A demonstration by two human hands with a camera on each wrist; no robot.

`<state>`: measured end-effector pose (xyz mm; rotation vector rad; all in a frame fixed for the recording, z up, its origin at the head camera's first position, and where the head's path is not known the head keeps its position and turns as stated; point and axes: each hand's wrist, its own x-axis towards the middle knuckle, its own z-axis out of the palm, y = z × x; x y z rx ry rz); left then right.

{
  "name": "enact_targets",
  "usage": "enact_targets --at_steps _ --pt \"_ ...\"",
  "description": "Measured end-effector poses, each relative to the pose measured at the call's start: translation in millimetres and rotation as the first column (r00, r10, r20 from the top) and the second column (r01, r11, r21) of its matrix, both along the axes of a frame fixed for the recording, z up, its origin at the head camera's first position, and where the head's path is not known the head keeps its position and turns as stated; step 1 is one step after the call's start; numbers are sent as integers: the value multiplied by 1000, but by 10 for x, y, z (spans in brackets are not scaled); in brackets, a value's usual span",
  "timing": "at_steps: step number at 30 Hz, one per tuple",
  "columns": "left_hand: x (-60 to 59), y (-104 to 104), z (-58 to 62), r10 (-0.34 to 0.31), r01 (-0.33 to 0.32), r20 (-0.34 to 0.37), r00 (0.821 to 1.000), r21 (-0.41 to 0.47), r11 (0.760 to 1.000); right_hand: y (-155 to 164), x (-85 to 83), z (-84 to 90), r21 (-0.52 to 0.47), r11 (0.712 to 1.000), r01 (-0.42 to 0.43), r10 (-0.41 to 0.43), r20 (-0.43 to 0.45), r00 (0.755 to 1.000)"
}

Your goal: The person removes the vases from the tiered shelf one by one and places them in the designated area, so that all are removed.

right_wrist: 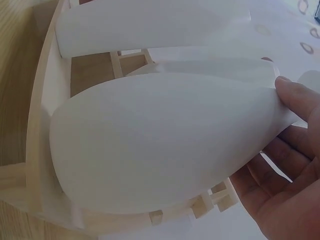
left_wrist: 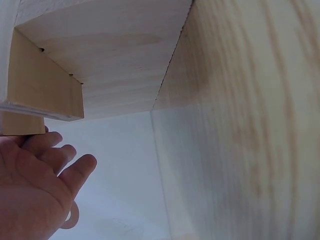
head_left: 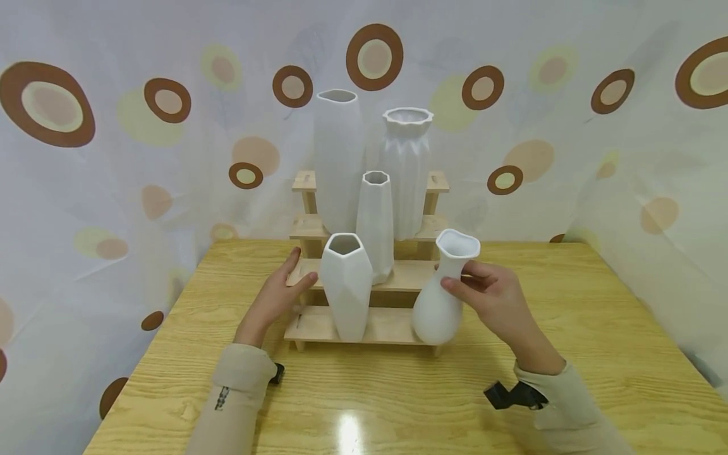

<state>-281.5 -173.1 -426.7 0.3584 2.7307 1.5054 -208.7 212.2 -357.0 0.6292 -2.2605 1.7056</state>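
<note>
My right hand (head_left: 491, 297) pinches the neck of a white bulbous vase (head_left: 438, 313) with a wavy rim. The vase leans slightly, its base at the right end of the lowest step; in the right wrist view its round body (right_wrist: 150, 145) fills the middle. At the left side of the tiered wooden stand (head_left: 307, 325), my left hand (head_left: 273, 303) has its thumb and fingers spread about the second step's end. Its loosely bent fingers (left_wrist: 75, 175) show beside the wood in the left wrist view. A white faceted vase (head_left: 348, 291) stands left of centre on the lowest step.
Behind it, a slim white vase (head_left: 375, 227) stands on the second step. Higher up are a tall smooth vase (head_left: 339, 158) and a pleated vase (head_left: 406, 177). Under the stand is a wood-grain table (head_left: 370, 398), with a circle-patterned curtain (head_left: 483, 38) behind.
</note>
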Motion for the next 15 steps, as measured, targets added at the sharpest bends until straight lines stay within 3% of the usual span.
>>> enact_targets --at_steps 15 --pt "-16 -16 -25 -7 7 -6 1000 7 1000 185 81 59 44 996 78 -78 10 997"
